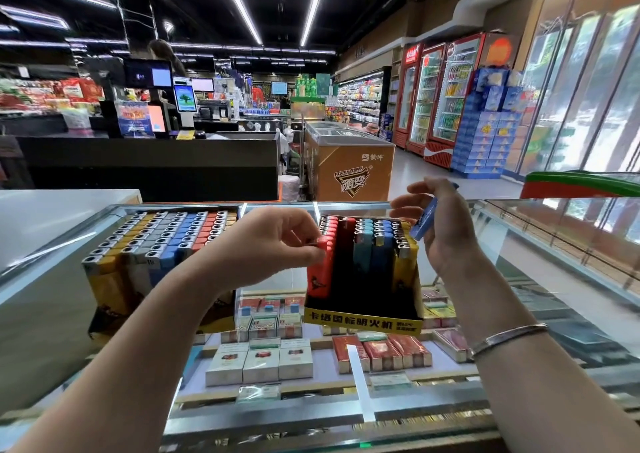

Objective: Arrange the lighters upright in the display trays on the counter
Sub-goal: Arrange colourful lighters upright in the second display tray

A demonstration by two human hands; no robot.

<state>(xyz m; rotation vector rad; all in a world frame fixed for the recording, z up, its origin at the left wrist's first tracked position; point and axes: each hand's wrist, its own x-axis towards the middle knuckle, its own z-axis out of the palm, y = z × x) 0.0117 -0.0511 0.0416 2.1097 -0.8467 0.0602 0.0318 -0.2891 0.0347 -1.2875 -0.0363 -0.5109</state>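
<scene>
The left hand (pixel 277 241) pinches a red plastic lighter (pixel 320 269) upright at its row's front in the yellow cardboard display tray (pixel 363 321) on the glass worktop (pixel 519 279); the right hand (pixel 436 224) grips a blue lighter (pixel 425 222), likely next.

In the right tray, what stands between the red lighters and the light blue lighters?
Head view: an empty dark slot lies between the red lighters and the light blue lighters; no lighter stands there.
</scene>
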